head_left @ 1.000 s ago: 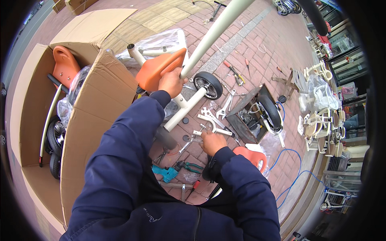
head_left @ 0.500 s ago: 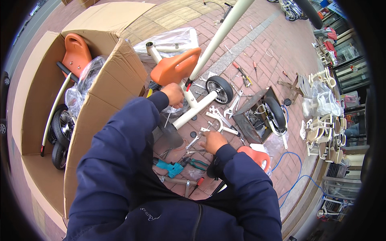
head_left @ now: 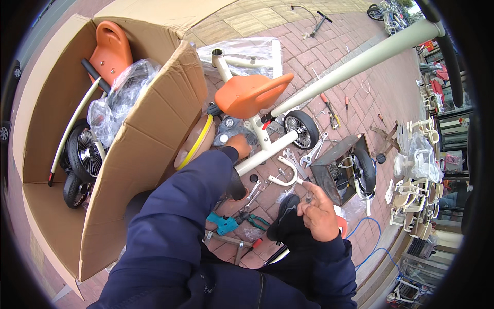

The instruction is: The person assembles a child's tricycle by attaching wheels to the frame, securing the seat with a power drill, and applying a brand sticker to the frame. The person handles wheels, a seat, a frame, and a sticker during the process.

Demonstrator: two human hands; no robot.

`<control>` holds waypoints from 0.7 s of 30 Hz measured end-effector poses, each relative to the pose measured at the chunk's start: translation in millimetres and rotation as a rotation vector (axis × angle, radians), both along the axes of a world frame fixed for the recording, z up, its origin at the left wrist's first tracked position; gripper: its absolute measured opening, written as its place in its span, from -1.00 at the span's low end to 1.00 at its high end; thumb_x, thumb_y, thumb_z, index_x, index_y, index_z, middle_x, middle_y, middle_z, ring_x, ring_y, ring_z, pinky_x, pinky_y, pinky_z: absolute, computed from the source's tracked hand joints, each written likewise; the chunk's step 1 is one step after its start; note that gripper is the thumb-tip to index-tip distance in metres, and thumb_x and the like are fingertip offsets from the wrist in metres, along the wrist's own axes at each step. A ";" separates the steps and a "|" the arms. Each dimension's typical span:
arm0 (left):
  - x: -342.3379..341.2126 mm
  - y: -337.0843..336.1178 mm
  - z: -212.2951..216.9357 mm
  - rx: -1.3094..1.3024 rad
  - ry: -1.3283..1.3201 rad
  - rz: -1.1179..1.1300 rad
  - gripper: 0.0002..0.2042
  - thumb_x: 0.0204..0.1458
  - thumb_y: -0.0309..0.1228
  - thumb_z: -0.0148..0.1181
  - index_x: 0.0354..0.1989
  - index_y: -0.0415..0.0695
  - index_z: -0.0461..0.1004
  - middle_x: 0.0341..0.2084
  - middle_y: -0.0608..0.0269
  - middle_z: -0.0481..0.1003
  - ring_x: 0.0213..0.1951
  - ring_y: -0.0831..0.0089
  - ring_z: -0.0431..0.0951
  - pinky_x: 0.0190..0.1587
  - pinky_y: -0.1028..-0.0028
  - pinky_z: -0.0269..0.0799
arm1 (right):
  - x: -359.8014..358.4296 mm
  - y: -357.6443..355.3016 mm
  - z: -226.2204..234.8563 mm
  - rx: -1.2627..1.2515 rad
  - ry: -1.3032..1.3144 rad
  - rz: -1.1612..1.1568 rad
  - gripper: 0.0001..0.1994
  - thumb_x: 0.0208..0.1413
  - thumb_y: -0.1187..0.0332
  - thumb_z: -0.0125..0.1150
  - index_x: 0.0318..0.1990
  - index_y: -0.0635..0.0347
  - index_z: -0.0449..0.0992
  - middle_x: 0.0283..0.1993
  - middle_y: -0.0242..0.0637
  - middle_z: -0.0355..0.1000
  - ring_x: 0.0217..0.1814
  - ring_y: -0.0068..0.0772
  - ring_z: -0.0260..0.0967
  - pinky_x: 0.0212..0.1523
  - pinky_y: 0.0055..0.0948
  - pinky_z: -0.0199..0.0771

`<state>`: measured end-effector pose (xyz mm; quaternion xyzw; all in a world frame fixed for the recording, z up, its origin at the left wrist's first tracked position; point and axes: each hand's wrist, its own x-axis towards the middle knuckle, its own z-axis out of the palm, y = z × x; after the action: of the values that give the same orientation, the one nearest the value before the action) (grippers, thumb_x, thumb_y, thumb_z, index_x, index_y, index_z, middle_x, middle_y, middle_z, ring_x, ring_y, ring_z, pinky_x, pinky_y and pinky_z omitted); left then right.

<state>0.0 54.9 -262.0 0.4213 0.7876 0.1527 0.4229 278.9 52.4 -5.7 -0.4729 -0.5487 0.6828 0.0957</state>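
Left hand (head_left: pixel 238 146) closed round cream frame tube (head_left: pixel 267 157) under orange seat (head_left: pixel 250 94), apparently steadying it; right hand (head_left: pixel 319 213) raised, fingertips pinching small dark washer (head_left: pixel 307 199); spanners (head_left: pixel 309 154) on brick paving (head_left: pixel 360 98) within reach.

1. The big cardboard box (head_left: pixel 139 154) walls off the whole left side; its raised flap stands just beside the left hand (head_left: pixel 237 146), leaving only a narrow gap to the cream frame (head_left: pixel 267 149).
2. The orange seat (head_left: pixel 252 92) hangs above that hand, closing the way upward.
3. The long cream tube (head_left: pixel 360 62) slants across the upper right, barring a straight reach over it.
4. Between the hands, wrenches (head_left: pixel 309 154) and pliers (head_left: pixel 252 220) litter the brick paving (head_left: pixel 370 113).
5. Right of the right hand (head_left: pixel 320 216), an open box with a wheel (head_left: pixel 360 172) blocks the ground.
6. Bare paving opens beyond the tube, top right.
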 end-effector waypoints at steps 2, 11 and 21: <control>-24.5 -10.0 -45.0 -0.076 0.066 0.079 -0.22 -0.01 -0.17 0.36 0.25 -0.48 0.20 0.16 -0.38 0.36 0.25 -0.13 0.35 0.27 0.19 0.30 | -5.0 -2.5 5.3 0.062 -0.057 0.109 -0.43 0.05 0.62 -0.03 0.30 0.49 0.20 -0.48 -0.34 0.28 -0.57 -0.59 0.17 -0.44 -0.60 0.23; -23.0 3.2 -76.1 -0.102 0.272 0.181 0.20 -0.24 -0.13 0.58 0.47 -0.13 -0.24 0.30 -0.32 0.10 0.30 -0.19 0.24 0.23 0.00 0.19 | -3.5 5.0 10.8 0.019 -0.138 0.296 -0.49 0.19 0.59 0.07 0.32 0.42 0.21 -0.37 -0.28 0.46 -0.28 -0.51 0.47 -0.19 -0.52 0.45; -22.4 3.8 -85.9 -0.028 0.084 0.350 -0.20 -0.21 -0.25 0.47 0.16 -0.37 0.16 0.17 -0.33 0.35 0.18 -0.09 0.44 0.23 0.12 0.37 | -1.8 3.4 14.6 0.058 -0.184 0.346 -0.50 0.21 0.59 0.10 0.31 0.37 0.22 -0.36 -0.28 0.49 -0.32 -0.52 0.49 -0.23 -0.55 0.45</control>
<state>-22.5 58.7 -347.9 0.2778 0.8679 0.1952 0.3625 277.1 55.9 9.0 -0.4288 -0.6476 0.6270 -0.0603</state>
